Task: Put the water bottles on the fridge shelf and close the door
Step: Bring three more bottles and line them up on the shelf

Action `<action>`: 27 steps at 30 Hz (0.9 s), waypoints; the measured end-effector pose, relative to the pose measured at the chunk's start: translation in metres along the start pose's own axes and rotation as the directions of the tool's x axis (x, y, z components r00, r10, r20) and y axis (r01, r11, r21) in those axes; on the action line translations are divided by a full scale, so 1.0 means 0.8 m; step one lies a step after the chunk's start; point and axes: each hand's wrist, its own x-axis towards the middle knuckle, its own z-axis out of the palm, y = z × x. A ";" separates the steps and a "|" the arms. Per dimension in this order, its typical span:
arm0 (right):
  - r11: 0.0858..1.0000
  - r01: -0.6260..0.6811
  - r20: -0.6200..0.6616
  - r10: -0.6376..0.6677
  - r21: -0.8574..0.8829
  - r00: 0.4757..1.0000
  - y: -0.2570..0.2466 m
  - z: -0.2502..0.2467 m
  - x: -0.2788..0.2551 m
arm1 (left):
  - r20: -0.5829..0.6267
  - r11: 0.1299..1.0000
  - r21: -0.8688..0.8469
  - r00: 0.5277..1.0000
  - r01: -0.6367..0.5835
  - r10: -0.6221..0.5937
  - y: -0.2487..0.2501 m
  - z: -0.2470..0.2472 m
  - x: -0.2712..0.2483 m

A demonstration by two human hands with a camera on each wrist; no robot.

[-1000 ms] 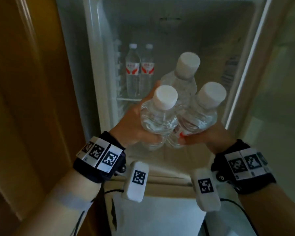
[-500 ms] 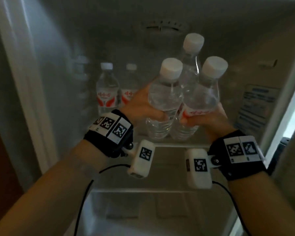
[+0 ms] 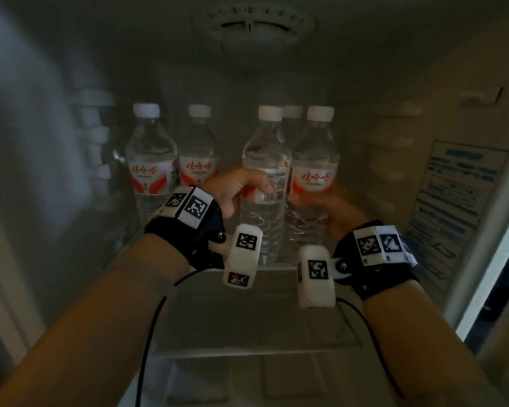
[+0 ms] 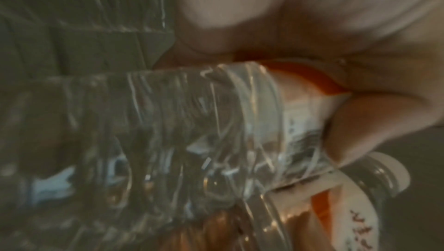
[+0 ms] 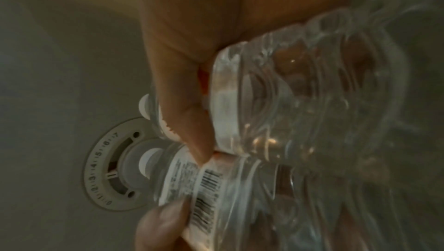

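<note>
Both hands (image 3: 279, 195) clamp 3 upright bottles (image 3: 263, 183) near shelf edge (image 3: 276, 267); 2 bottles (image 3: 152, 160) stand left.

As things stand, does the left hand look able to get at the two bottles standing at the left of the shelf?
Probably not yet: the left hand grips a bottle from the held cluster. The two left bottles stand right beside it with nothing between, so once it lets go the way looks free.
</note>
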 end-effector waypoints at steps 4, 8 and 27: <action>0.999 -0.010 0.006 0.010 0.044 1.000 0.005 0.000 0.006 | 0.020 0.999 -0.031 1.000 0.015 -0.014 -0.004 -0.006 0.006; 0.998 0.008 0.006 -0.009 0.058 1.000 0.009 -0.005 0.006 | 0.023 0.998 -0.045 0.999 -0.048 0.049 -0.009 -0.003 0.003; 0.997 0.019 -0.111 -0.011 0.071 0.994 0.016 -0.006 0.009 | -0.384 0.938 0.241 0.863 -0.250 0.328 -0.023 0.022 -0.008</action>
